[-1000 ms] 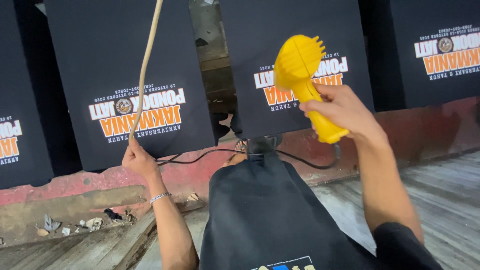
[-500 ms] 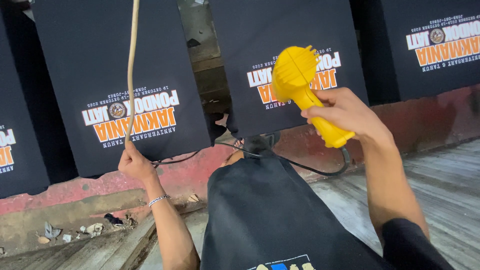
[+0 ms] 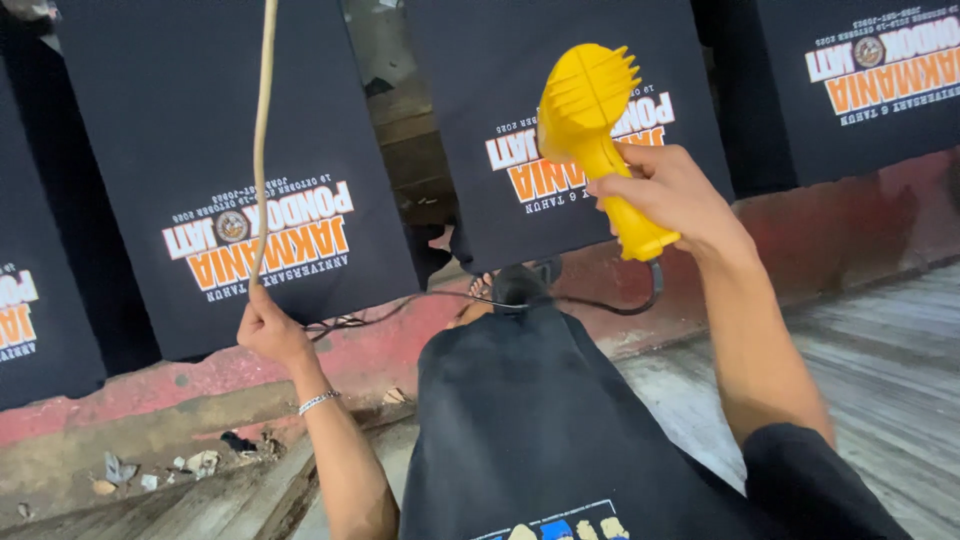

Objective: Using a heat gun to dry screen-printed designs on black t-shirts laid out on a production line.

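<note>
My right hand (image 3: pixel 672 200) grips the handle of a yellow heat gun (image 3: pixel 592 130), its nozzle end aimed at the orange and white print on a black shirt (image 3: pixel 560 110) stretched on a board in front of me. A black cord (image 3: pixel 560 303) runs from the gun's handle down and to the left. My left hand (image 3: pixel 270 330), with a silver bracelet on the wrist, is closed around a thin tan stick (image 3: pixel 262 140) that rises up out of the picture in front of another printed black shirt (image 3: pixel 230 170).
More black printed shirts on boards stand at the far left (image 3: pixel 40 320) and far right (image 3: pixel 860 80). A black cloth (image 3: pixel 530 420) lies over my lap. Below runs a worn red ledge (image 3: pixel 150 390) with debris, and grey wooden planks (image 3: pixel 880 330) lie to the right.
My left hand with the stick has dropped lower and the stick now stands nearly upright. The heat gun stays pointed at the same shirt, shifted slightly left.
</note>
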